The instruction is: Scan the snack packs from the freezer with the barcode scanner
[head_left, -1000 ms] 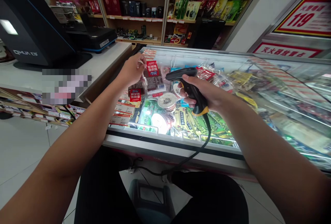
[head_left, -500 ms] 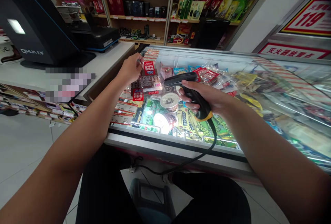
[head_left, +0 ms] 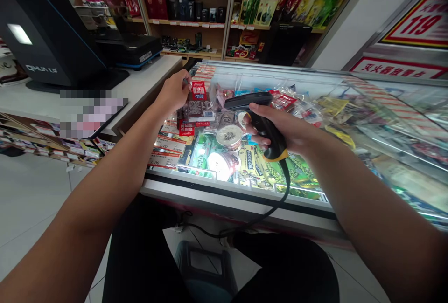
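Observation:
My left hand (head_left: 176,89) is closed on the upper left edge of a red and dark brown food packet (head_left: 199,105), whose barcode side faces me. Beneath it lies a second red packet (head_left: 186,128). In my right hand (head_left: 271,128) is a black barcode scanner (head_left: 268,135) with a yellow base, fingers wrapped round its handle. The scanner's head points left toward the packet, with a gap between them. Its black cable (head_left: 287,177) runs down over the freezer's front edge. Round tubs (head_left: 229,136) and green and yellow bags (head_left: 257,163) lie below in the freezer.
The chest freezer (head_left: 224,200) spans the front, with a glass lid (head_left: 395,107) at right. At left, a counter (head_left: 154,70) bears a black checkout terminal (head_left: 59,37) and a partly blurred flat item (head_left: 112,109). Goods shelves (head_left: 196,24) stand behind. A grey bin-like object (head_left: 206,265) sits between my legs.
My left hand and the packet have shifted slightly left. The scanner has moved slightly up and tilted a little, still in my right hand.

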The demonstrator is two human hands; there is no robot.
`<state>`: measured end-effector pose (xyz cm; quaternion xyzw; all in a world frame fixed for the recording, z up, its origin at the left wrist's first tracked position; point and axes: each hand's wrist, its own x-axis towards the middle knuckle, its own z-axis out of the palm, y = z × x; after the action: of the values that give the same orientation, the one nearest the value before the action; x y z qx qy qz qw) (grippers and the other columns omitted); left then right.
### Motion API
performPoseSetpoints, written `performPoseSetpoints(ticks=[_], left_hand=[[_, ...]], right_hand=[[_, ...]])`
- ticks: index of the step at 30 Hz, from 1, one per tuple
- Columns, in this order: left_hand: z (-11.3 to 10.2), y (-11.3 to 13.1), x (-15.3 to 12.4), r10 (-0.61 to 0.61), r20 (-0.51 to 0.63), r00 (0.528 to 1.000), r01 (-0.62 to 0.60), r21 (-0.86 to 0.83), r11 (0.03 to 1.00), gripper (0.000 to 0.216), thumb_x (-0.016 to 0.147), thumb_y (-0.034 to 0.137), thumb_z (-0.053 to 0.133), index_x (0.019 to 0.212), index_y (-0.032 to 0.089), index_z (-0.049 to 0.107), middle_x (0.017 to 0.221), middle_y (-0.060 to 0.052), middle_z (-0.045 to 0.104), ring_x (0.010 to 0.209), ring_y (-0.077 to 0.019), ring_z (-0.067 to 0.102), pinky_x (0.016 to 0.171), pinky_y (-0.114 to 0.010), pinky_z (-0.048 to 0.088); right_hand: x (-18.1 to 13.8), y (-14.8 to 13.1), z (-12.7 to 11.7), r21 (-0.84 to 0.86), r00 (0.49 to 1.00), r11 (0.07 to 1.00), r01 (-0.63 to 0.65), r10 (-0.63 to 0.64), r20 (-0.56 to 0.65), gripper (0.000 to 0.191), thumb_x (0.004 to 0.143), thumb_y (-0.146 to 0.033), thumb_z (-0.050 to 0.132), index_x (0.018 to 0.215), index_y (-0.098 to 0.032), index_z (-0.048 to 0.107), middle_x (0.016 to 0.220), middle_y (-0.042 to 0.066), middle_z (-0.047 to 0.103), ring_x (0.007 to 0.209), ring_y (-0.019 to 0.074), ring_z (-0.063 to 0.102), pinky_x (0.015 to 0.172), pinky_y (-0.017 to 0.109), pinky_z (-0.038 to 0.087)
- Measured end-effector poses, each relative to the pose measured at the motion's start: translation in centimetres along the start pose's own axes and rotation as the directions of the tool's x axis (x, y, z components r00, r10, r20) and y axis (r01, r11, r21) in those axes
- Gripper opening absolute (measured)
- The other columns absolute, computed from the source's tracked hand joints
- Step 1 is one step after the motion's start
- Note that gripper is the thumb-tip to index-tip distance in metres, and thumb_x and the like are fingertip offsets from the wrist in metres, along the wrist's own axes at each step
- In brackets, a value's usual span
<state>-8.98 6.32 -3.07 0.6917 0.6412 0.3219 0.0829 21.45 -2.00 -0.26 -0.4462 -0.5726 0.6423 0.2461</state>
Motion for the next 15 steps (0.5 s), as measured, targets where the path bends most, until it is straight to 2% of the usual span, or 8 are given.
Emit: performPoseSetpoints(ticks=[3,6,9,11,13,15], left_hand=[[-0.7,-0.2,-0.4,0.001,-0.025,1.000,0.004,0.194,0.981,0.019,0.095,0.020,0.054,0.110,0.022,0.066,0.097,-0.008,0.073,0.095,-0.0276,0.070,0.086,-0.039,0.053],[-1.2,0.0,-1.1,-0.011,0.024,1.000,0.003,0.342,0.940,0.027,0.093,0.020,0.058,0.119,0.019,0.066,0.111,-0.013,0.071,0.112,-0.0337,0.064,0.097,-0.047,0.052],[-1.1,0.6,-1.5,0.013,0.050,0.999,-0.033,0.431,0.902,0.039,0.095,0.024,0.060,0.133,0.015,0.062,0.133,-0.020,0.061,0.130,-0.0416,0.052,0.104,-0.055,0.049],[-0.4,1.3,-1.8,0.059,0.107,0.993,-0.098,0.409,0.907,0.040,0.097,0.028,0.058,0.134,0.014,0.062,0.139,-0.021,0.058,0.134,-0.0441,0.049,0.107,-0.058,0.046],[0.6,2.0,-2.1,0.152,0.209,0.966,-0.215,0.328,0.920,0.036,0.097,0.032,0.058,0.128,0.016,0.066,0.134,-0.018,0.062,0.134,-0.0406,0.050,0.111,-0.055,0.043],[1.8,2.9,-2.7,0.266,0.312,0.912,-0.346,0.238,0.907,0.035,0.097,0.038,0.057,0.125,0.018,0.067,0.131,-0.014,0.066,0.134,-0.0356,0.051,0.113,-0.049,0.042]], right_hand=[[-0.1,-0.3,-0.8,-0.267,0.970,0.963,0.045,-0.106,-0.219,0.038,0.091,-0.057,0.074,0.097,-0.021,0.064,0.086,0.009,0.065,0.057,0.0165,0.057,0.046,0.031,0.045],[-0.2,-0.5,-1.5,-0.487,0.908,0.873,0.013,-0.214,-0.360,0.036,0.091,-0.054,0.075,0.097,-0.020,0.066,0.078,0.010,0.066,0.057,0.0189,0.060,0.045,0.031,0.043],[0.0,-0.2,-2.0,-0.624,0.924,0.778,-0.075,-0.181,-0.337,0.039,0.092,-0.058,0.071,0.092,-0.020,0.067,0.070,0.010,0.064,0.054,0.0195,0.059,0.044,0.031,0.040],[0.2,0.2,-2.1,-0.669,0.953,0.739,-0.085,-0.134,-0.270,0.042,0.093,-0.062,0.069,0.092,-0.020,0.067,0.069,0.009,0.065,0.054,0.0198,0.060,0.044,0.030,0.040],[0.5,0.7,-1.9,-0.656,0.972,0.754,-0.039,-0.124,-0.201,0.045,0.092,-0.065,0.068,0.096,-0.021,0.068,0.072,0.008,0.066,0.054,0.0193,0.061,0.044,0.030,0.040],[0.7,1.0,-1.5,-0.598,0.984,0.802,0.003,-0.109,-0.142,0.048,0.089,-0.069,0.070,0.101,-0.022,0.068,0.074,0.008,0.066,0.054,0.0192,0.061,0.042,0.029,0.040]])
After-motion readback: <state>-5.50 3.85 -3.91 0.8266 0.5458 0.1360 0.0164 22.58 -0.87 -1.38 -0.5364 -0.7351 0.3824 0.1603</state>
